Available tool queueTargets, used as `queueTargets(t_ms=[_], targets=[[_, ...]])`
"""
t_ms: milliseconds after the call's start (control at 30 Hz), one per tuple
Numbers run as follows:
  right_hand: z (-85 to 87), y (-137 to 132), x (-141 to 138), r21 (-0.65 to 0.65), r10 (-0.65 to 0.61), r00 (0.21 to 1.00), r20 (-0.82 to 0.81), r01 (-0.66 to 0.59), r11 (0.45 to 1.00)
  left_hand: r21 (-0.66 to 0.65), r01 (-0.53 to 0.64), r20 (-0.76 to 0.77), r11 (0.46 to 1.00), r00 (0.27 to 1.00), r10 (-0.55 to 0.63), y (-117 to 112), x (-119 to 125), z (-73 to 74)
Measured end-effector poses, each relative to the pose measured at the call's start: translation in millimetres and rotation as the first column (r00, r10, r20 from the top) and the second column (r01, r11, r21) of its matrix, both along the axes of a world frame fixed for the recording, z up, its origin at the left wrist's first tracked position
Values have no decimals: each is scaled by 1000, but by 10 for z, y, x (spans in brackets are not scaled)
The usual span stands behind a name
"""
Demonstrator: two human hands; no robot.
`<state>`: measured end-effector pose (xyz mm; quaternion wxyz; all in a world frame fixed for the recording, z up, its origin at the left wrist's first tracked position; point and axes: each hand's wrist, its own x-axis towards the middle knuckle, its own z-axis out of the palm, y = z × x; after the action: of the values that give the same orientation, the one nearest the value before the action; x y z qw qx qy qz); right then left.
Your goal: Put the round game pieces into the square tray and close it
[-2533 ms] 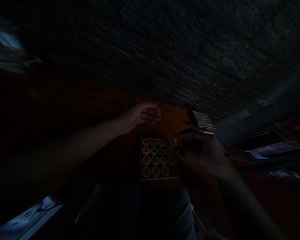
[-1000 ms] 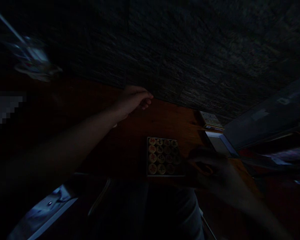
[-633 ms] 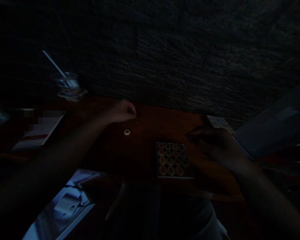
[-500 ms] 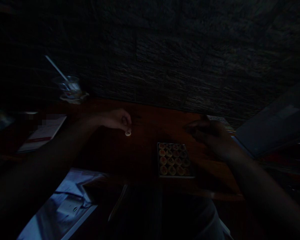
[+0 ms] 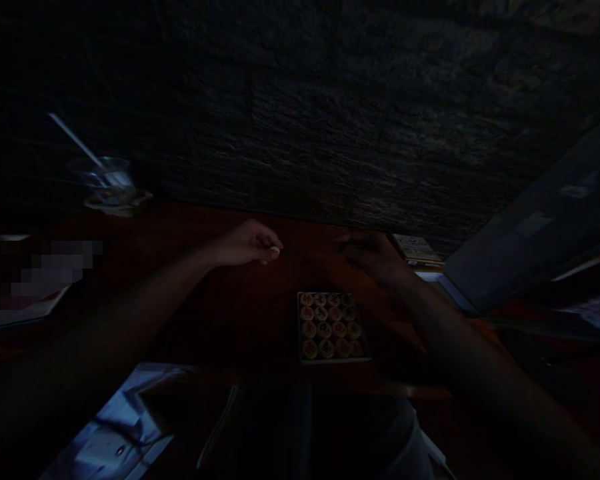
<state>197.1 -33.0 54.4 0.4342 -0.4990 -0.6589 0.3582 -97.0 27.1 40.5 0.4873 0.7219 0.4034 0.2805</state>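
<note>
Between the thumb and fingers of my left hand (image 5: pixel 253 243) is a small, pale, round Chinese chess piece (image 5: pixel 275 249), lifted off the dark wooden table (image 5: pixel 205 293). Facing it from the right is my right hand (image 5: pixel 373 255), low over the table; its fingers reach left, slightly bent and apart, with nothing visible in them, though the light is very dim. Nearer to me lies a shallow square box (image 5: pixel 335 361) filled with rows of round Chinese chess pieces (image 5: pixel 324 329), marked with red and dark characters.
A clear cup (image 5: pixel 113 180) with a white straw stands on a coaster at the far left. Small books (image 5: pixel 415 248) and a grey panel (image 5: pixel 525 227) are at the right. A stone wall (image 5: pixel 290 127) closes off the back. A booklet (image 5: pixel 35 308) lies left.
My left hand has raised the piece and turned it, moving it toward my right hand. The view has shifted, so the cup and box appear further left.
</note>
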Motion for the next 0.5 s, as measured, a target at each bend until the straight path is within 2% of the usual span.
queueTargets(t_ms=[100,167,233,333,433,500], targets=[[-63,237,-82,9,-22,999,-43,22,1000,-63,-80,288,995,953,95,11,472,-29],[-114,339,-125,35,-19,997,-75,22,999,-120,-71,430,990,895,116,19,729,-67],[-179,372,-136,56,-35,991,-128,43,998,-153,-65,532,986,835,138,21,888,-120],[-288,317,-102,48,-27,985,-170,35,998,-197,-76,583,977,793,180,-8,954,-208],[-357,224,-74,11,26,984,-179,-25,1000,-210,-95,584,973,786,203,-73,933,-270],[-369,178,-86,4,21,980,-199,-20,1000,-192,-95,574,977,796,191,-122,930,-296]])
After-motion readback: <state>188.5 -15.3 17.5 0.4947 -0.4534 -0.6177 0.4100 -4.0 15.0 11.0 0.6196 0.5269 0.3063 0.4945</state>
